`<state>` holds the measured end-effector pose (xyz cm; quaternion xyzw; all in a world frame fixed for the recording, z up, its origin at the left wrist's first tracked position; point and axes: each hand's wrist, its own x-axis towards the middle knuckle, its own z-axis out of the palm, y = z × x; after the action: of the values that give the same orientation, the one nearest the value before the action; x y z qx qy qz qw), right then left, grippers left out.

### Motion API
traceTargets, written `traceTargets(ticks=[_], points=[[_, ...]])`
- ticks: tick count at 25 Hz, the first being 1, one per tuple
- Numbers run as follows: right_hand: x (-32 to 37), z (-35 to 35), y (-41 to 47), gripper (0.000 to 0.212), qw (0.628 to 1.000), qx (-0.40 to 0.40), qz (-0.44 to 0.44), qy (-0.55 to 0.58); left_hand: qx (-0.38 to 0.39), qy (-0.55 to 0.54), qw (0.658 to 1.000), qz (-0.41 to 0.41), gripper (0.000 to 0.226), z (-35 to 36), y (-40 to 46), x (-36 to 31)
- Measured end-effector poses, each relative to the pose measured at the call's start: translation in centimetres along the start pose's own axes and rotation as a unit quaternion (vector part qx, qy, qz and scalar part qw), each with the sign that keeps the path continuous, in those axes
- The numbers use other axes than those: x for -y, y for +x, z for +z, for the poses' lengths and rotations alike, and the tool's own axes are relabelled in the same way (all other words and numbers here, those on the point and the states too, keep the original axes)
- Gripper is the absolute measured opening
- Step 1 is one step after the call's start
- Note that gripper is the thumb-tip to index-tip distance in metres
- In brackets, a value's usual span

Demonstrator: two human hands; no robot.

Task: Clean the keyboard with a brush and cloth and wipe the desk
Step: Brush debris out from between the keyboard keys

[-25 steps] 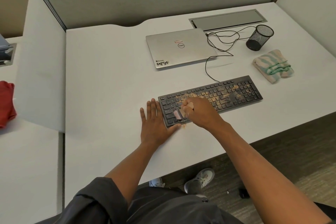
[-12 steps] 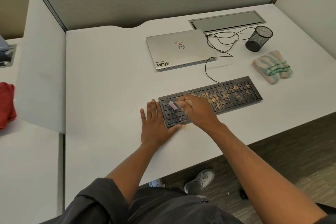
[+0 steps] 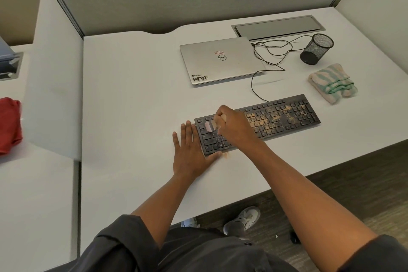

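A black keyboard [image 3: 284, 117] lies on the white desk [image 3: 132, 99], its middle and right keys covered in tan dust. My right hand [image 3: 234, 127] grips a small brush [image 3: 208, 127] with pale pink bristles, which touch the keys near the keyboard's upper left corner. My left hand [image 3: 191, 150] lies flat on the desk against the keyboard's left end, thumb at its front corner. A folded green-and-cream striped cloth [image 3: 332, 83] sits on the desk behind the keyboard's right end. A little tan dust [image 3: 226, 155] lies on the desk by the front left corner.
A closed silver laptop [image 3: 220, 60] lies behind the keyboard, with a black cable [image 3: 258, 73] looping to it. A black mesh cup [image 3: 316, 48] stands at the back right. A white divider [image 3: 53, 77] rises at the left; a red cloth [image 3: 8, 123] lies beyond it.
My right hand has carried the brush from the keyboard's front left keys back toward its upper left rows. My left hand has stayed flat in place.
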<state>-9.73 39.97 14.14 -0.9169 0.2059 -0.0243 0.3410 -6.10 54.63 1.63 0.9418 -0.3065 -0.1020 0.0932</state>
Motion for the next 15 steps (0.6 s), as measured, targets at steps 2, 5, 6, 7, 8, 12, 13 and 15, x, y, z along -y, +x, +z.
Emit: traceTargets(ticks=[2, 5, 6, 7, 8, 12, 13, 15], points=[[0.1, -0.4, 0.6, 0.019, 0.998, 0.030, 0.012, -0.053, 0.002, 0.006, 1.000, 0.001, 0.122, 0.0, 0.0, 0.0], [0.5, -0.6, 1.0, 0.019, 0.999, 0.020, 0.006, -0.050, 0.000, 0.006, 1.000, 0.000, 0.122, 0.1, 0.0, 0.1], [0.7, -0.5, 1.0, 0.017, 0.999, 0.011, -0.001, -0.031, -0.002, 0.005, 1.000, 0.001, 0.122, 0.1, 0.0, 0.1], [0.7, -0.4, 0.9, 0.016, 1.000, 0.007, -0.007, -0.022, -0.003, 0.005, 1.000, 0.001, 0.122, 0.1, 0.0, 0.0], [0.7, -0.2, 0.9, 0.016, 1.000, 0.012, -0.009, -0.028, -0.003, 0.005, 1.000, 0.001, 0.122, 0.1, 0.0, 0.1], [0.5, -0.7, 1.5, 0.025, 0.995, 0.045, 0.012, -0.090, 0.004, 0.009, 1.000, 0.002, 0.122, 0.0, 0.1, 0.1], [0.4, -0.8, 1.6, 0.026, 0.996, 0.037, 0.012, -0.084, 0.004, 0.008, 1.000, 0.003, 0.122, 0.0, 0.1, 0.1], [0.5, -0.8, 1.3, 0.023, 0.998, 0.012, 0.006, -0.055, 0.002, 0.008, 1.000, 0.003, 0.122, 0.0, 0.1, 0.0]])
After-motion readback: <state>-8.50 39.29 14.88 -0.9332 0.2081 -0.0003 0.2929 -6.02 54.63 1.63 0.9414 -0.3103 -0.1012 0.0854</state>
